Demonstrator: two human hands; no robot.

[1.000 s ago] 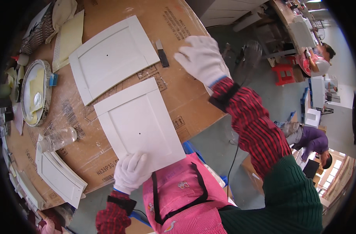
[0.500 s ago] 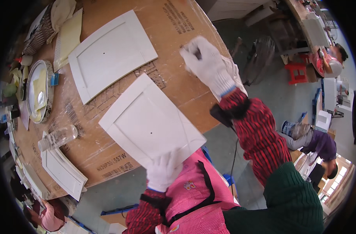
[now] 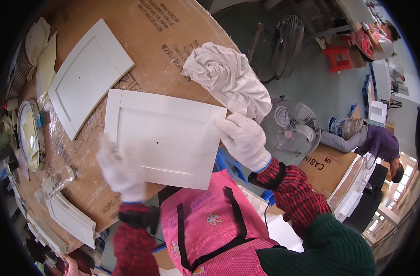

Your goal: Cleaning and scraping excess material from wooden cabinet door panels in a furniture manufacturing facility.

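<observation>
A white framed panel (image 3: 164, 138) with a small hole in its middle lies over the near edge of the cardboard-covered table (image 3: 173, 27). My right hand (image 3: 242, 138), in a white glove, grips the panel's right edge. My left hand (image 3: 120, 168), also gloved and blurred by motion, holds the panel at its lower left corner. A crumpled white cloth (image 3: 228, 78) rests on the table just beyond my right hand. A second white panel (image 3: 88, 76) lies flat at the far left.
A round dish (image 3: 28, 135), a glass jar (image 3: 56, 181) and stacked white panels (image 3: 72, 218) line the table's left side. Two fans (image 3: 290, 129) stand on the floor to the right, near a cardboard box (image 3: 329, 165). One person (image 3: 375, 140) crouches there; another (image 3: 380, 32) sits farther back.
The panel has swung round and shifted right. My right hand came back from the table's far edge onto the panel's right edge. My left hand slid left to the lower left corner.
</observation>
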